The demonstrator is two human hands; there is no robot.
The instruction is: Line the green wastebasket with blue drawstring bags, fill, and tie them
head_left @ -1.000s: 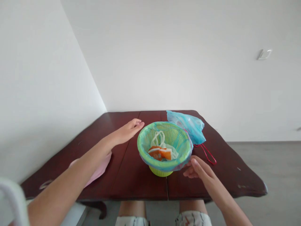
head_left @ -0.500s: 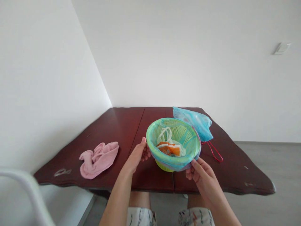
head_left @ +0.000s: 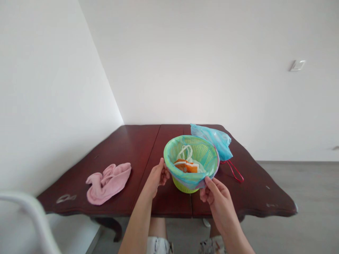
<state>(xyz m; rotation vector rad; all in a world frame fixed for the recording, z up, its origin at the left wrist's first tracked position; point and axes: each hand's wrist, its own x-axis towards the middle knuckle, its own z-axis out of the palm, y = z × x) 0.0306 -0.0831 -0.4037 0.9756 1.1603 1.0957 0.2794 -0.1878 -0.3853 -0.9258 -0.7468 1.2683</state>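
A green mesh wastebasket (head_left: pixel 184 187) stands on the dark red table, lined with a thin blue-green plastic bag (head_left: pixel 194 180) folded over its rim. Inside lie orange-and-white wrappers (head_left: pixel 186 166) and a white strap-like loop (head_left: pixel 185 151). At the left of the rim, my left hand (head_left: pixel 157 176) is closed on the bag's edge, fingers curled and partly hidden. My right hand (head_left: pixel 217 192) pinches the bag's folded edge at the front right, thumb on top. Behind the basket rests a crumpled blue plastic bag (head_left: pixel 214 139) with a red drawstring (head_left: pixel 234 171) trailing from it.
A folded pink cloth (head_left: pixel 108 185) lies on the left of the wooden table (head_left: pixel 127 141). White walls (head_left: pixel 172 70) rise behind and to the left. A blurred white curved bar (head_left: pixel 31 211) shows at the lower left, and grey floor (head_left: pixel 286 180) at the right.
My view has turned slightly right. My right hand has shifted a little left along the front of the rim with the bag's edge. My left hand keeps its place at the rim.
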